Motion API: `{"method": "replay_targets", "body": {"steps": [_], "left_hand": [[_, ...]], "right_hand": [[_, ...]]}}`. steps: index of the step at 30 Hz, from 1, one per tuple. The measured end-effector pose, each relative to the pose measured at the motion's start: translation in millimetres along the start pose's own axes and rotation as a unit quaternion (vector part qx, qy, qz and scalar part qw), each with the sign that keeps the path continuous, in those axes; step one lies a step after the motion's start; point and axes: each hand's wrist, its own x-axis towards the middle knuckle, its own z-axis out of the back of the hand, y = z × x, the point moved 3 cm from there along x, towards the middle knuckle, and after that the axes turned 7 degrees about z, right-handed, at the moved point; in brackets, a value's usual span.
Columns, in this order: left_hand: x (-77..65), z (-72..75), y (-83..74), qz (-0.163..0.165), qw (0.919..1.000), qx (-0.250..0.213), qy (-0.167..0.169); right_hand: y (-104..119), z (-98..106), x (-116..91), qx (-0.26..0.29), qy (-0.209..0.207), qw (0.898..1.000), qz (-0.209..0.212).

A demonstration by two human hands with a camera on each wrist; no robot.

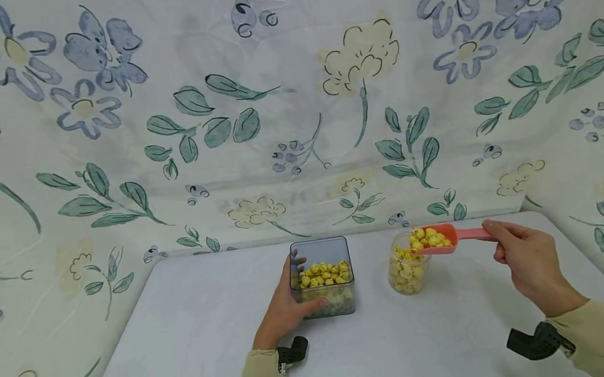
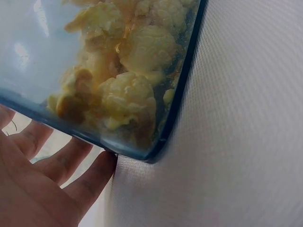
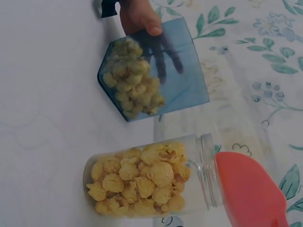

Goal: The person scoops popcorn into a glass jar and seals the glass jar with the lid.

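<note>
My left hand grips a see-through bluish square container from its left side, thumb across the front and fingers behind. Yellow popcorn fills its lower part. In my right hand I pinch the handle of a coral-red scoop, which is heaped with popcorn. The scoop's front lies over the mouth of a clear round jar. Popcorn fills most of that jar in the right wrist view, where the scoop's underside is right at the threaded rim.
A white-covered table carries the container and the jar, with a gap between them. Behind it hangs a floral-printed sheet, which also closes off the sides. Black wrist cameras sit on both sleeves.
</note>
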Motion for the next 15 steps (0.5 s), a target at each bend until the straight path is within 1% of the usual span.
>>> {"method": "replay_targets", "body": {"steps": [4, 11, 15], "left_hand": [[-0.1, 0.7, -0.4, -0.002, 1.0000, -0.008, 0.002], [-0.2, 0.7, -0.1, -0.003, 0.9999, -0.014, 0.006], [0.0, 0.3, 0.5, -0.004, 0.9998, -0.018, 0.009]], "right_hand": [[4, 1, 0, -0.020, 0.008, 1.000, 0.010], [10, -1, -1, -0.096, 0.011, 0.995, 0.035], [12, -1, -2, -0.115, 0.010, 0.993, 0.041]]}}
